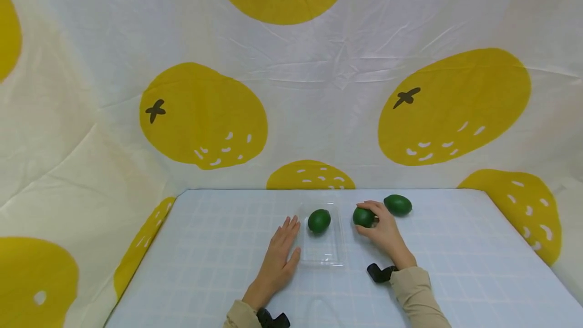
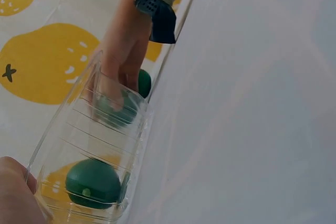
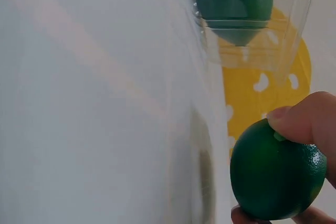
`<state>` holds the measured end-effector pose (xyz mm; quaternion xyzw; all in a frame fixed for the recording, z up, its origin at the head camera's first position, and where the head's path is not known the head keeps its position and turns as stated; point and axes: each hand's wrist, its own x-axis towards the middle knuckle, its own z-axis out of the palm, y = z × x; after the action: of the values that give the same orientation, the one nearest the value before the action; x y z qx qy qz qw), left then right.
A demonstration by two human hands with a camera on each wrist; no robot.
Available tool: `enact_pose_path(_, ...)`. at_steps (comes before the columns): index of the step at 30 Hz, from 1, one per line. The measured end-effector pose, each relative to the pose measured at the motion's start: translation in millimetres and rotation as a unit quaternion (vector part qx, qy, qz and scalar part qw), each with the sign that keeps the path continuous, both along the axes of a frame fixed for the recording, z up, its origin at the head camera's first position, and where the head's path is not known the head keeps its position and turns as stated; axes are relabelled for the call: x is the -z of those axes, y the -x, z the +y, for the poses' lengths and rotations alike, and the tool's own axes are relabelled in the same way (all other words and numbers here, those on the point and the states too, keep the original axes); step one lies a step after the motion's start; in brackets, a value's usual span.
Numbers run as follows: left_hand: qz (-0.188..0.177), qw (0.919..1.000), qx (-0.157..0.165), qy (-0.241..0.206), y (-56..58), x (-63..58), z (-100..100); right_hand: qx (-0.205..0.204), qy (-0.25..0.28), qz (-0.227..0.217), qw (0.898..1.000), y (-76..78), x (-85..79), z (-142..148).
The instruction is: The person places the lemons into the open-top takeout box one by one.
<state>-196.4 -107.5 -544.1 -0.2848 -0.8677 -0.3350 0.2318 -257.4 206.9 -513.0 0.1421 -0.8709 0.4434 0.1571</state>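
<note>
My right hand (image 1: 382, 229) holds a green lime (image 3: 278, 174) between thumb and fingers, just right of a clear plastic container (image 1: 322, 257). In the right wrist view the thumb presses near the lime's stem end. Inside the container, toward its far end, lies another lime (image 1: 319, 221). A third lime (image 1: 398, 205) rests on the table beyond my right hand. My left hand (image 1: 279, 257) lies with fingers extended along the container's left side; in the left wrist view its fingertips (image 2: 18, 192) are right at the container's wall.
A white table (image 1: 205, 257) with a faint grid pattern carries everything. Behind it hangs a pale cloth (image 1: 319, 105) printed with large yellow fruits. Each wrist wears a black camera mount, the right one (image 1: 380, 273) close over the tabletop.
</note>
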Motion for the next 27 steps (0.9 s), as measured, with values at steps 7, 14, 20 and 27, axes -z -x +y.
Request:
enact_pose_path(7,0.001,1.0,0.001,0.0,0.3,-0.1,0,-0.008,0.019,0.007,1.0,-3.3,-15.8,-7)
enact_pose_path(14,-0.008,1.0,-0.002,0.005,-0.1,0.8,0,-0.035,0.03,0.045,0.998,-9.9,-33.3,-21)
enact_pose_path(20,-0.008,0.9999,-0.004,0.005,-0.8,1.5,0,-0.081,0.045,0.059,0.994,-15.3,-41.0,-36)
enact_pose_path(27,-0.004,1.0,-0.004,0.007,-1.1,0.5,0,-0.131,0.03,0.06,0.989,-19.8,-40.2,-54)
